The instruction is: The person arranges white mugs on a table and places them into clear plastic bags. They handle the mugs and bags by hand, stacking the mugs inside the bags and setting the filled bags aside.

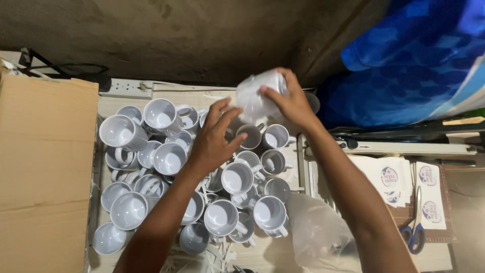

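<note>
Overhead, both hands work above a crowd of plain white ceramic mugs (172,157) packed on a pale table (108,103). The right hand (288,101) is clamped around a white ceramic mug wrapped in thin clear plastic film (257,93), gripping it from the right side so the wrapped body points left, toward the other hand. It is held up over the far middle of the table, clear of the mugs below. The left hand (214,139) has its fingers spread and reaching up to the film's near edge; whether they already pinch the plastic I cannot tell. The wrapped mug looks glossy and crinkled, its shape blurred by the film.

Most loose mugs stand mouth up, some lying tilted against neighbours, handles at all angles, which suggests they were set down quickly. A crumpled clear plastic bag (316,227) lies near right of them. At left stands a brown cardboard box (45,167); a white power strip (124,88) lies along the far edge. Farther right, blue-handled scissors (415,230) rest beside white printed paper sheets (391,179), below a blue patterned cloth (414,60).
</note>
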